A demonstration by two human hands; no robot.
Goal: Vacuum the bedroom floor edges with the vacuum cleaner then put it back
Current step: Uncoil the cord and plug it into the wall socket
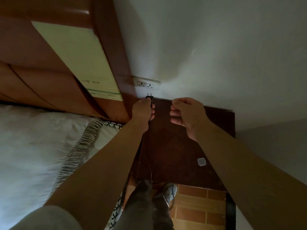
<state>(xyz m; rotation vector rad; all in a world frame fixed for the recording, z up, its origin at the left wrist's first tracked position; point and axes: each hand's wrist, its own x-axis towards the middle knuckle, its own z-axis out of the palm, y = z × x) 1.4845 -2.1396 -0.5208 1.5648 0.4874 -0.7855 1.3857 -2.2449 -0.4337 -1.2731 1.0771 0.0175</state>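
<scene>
- So, at the far left lies the bed [33, 138]. Behind it stands the brown headboard [41, 72], and a pale flat box [74, 55] leans against it.
- The left hand [142, 112] is over the back left corner of the nightstand [174, 155]. Its fingers are curled round the plug [149, 96], which is black, and the two prongs point at the wall.
- The cord [150, 173] goes from this hand down along the left edge of the nightstand to the floor. The vacuum cleaner itself is not in view.
- The socket [147, 84], a double one, sits on the wall just above the prongs and apart from them.
- The right hand [187, 117] hovers over the back edge of the nightstand, with fingers loosely curled and holding nothing.
- A small clear square [201, 161] lies near the right edge of the nightstand.
- I judge that the step in hand is the power connection, most likely plugging in, so the vacuuming is not yet begun. It could also be unplugging; I cannot tell.
- If it is plugging in, the next move calls for the prongs to line up with one pair of slots, then a straight push. The light is dim, so the aim needs care.
</scene>
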